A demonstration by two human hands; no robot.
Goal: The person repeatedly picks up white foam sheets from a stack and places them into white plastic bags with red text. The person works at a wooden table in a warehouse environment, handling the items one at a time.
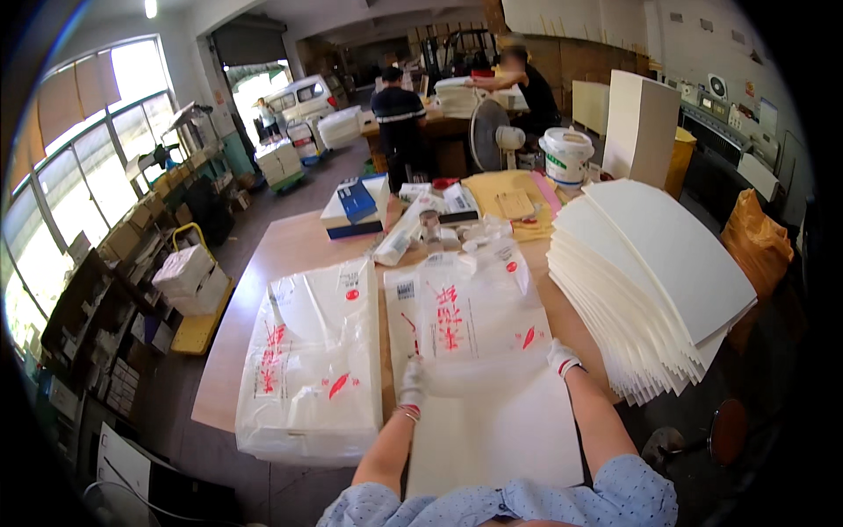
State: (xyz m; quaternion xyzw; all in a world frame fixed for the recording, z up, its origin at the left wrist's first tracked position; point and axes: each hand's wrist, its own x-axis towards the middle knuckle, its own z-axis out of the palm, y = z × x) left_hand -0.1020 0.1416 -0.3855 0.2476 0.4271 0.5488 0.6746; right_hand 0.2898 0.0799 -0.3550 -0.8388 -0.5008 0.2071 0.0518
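Note:
A stack of white paper sheets (496, 430) lies in front of me, its far part inside a clear plastic bag (492, 303) with red print. My left hand (411, 385), in a white glove, closes on the bag's left edge beside the paper. On the opposite side my right hand (563, 357), gloved too, grips the bag's right edge. Left of this stands a filled plastic bag of paper (309, 360), lying flat. A large fanned pile of white sheets (645, 281) sits to the right. My fingertips are partly hidden by the plastic.
Boxes and a blue book (356, 200), a clear jar (429, 226) and brown envelopes (514, 202) crowd the wooden table's (233, 338) far side. Behind are a white bucket (566, 156), a fan (488, 133) and two people at another table. A stool (727, 432) stands right.

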